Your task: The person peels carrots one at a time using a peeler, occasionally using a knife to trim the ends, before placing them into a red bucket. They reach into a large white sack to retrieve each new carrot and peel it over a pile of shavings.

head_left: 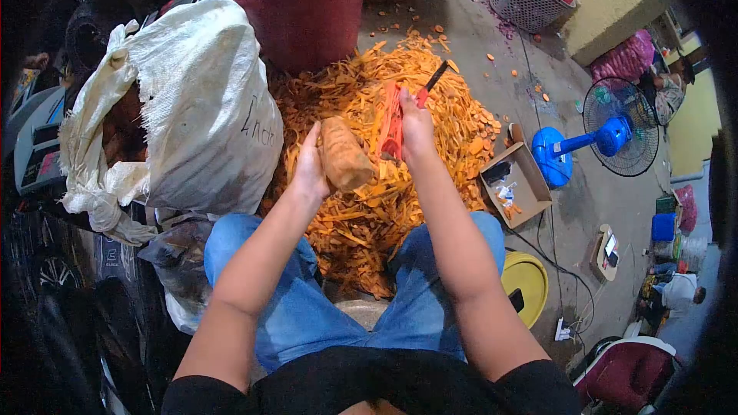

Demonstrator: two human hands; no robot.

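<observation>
A thick, tan-orange carrot (344,155) with a blunt cut end rests in my left hand (310,170), the fingers wrapped behind it. My right hand (416,129) is closed around a red-and-black peeler (425,94), whose dark narrow end points up and away from me. Red-orange parts show just left of the right fingers, partly blending with the peelings. Carrot and peeler are apart, with a gap between the two hands. Below both lies a broad heap of orange peelings (369,230), reaching from between my knees toward the red tub.
On the left stands an open white sack (207,100) with brownish roots inside. A large red tub (296,11) is behind the heap. To the right are a cardboard tray (530,192), a blue fan (553,155), a yellow lid (530,284) with a phone, and cables. Two people are farther off.
</observation>
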